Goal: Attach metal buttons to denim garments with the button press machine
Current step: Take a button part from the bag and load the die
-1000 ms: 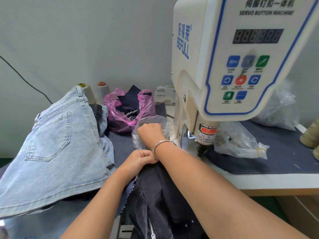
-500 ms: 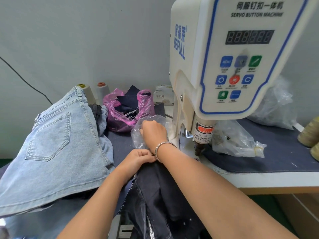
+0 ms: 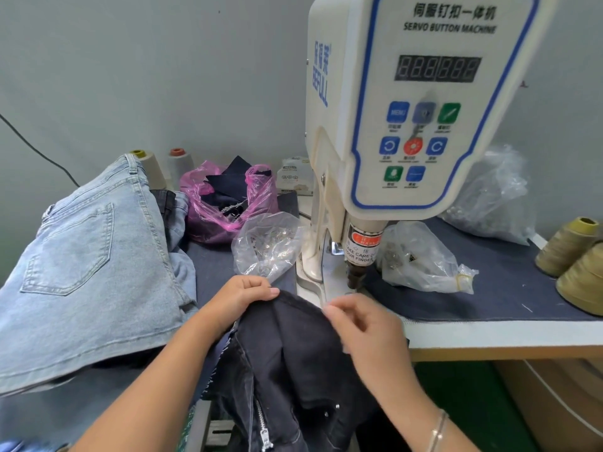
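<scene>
A dark denim garment [image 3: 293,347] with a zipper lies bunched at the table's front, its waistband edge just in front of the press punch [image 3: 355,275] of the white servo button machine [image 3: 408,125]. My left hand [image 3: 241,298] grips the waistband's left end. At the waistband's right end, my right hand [image 3: 368,327] has its thumb and forefinger pinched together, seemingly on a small metal button that the fingers hide. A clear bag of metal buttons [image 3: 267,246] lies open left of the machine base.
Light blue jeans [image 3: 85,272] are piled at the left, with a pink bag of scraps [image 3: 225,207] and thread cones [image 3: 153,168] behind them. Another clear bag [image 3: 417,259] lies right of the punch. Olive thread cones [image 3: 567,246] stand far right. The table's front edge [image 3: 489,334] runs to the right.
My right hand has come out of the clear button bag and back to the waistband with pinched fingertips. My left hand has stayed on the dark garment.
</scene>
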Demonstrator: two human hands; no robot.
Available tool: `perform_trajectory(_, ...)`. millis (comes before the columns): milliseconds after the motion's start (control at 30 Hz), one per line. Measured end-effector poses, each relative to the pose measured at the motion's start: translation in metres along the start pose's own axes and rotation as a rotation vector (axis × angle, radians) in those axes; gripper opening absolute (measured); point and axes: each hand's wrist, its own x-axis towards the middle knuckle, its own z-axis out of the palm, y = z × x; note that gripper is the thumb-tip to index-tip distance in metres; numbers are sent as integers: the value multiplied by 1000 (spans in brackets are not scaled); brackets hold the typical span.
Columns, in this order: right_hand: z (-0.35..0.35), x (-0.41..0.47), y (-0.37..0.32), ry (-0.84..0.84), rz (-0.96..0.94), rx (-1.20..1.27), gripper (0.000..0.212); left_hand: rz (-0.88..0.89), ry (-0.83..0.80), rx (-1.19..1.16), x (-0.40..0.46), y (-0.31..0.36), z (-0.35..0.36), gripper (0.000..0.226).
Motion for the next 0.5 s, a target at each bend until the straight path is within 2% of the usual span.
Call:
perform_trajectory(133,-31,10,13,106,58,57,15,2,11,7,0,-1,1,37)
perform_trajectory(233,-32,23,17,36,45,-3,15,3,4,-3,-1,1,1,41)
perform_trajectory(500,-32,36,24,-42,-28,-98,20,-8,1,12,-3,3,1,25)
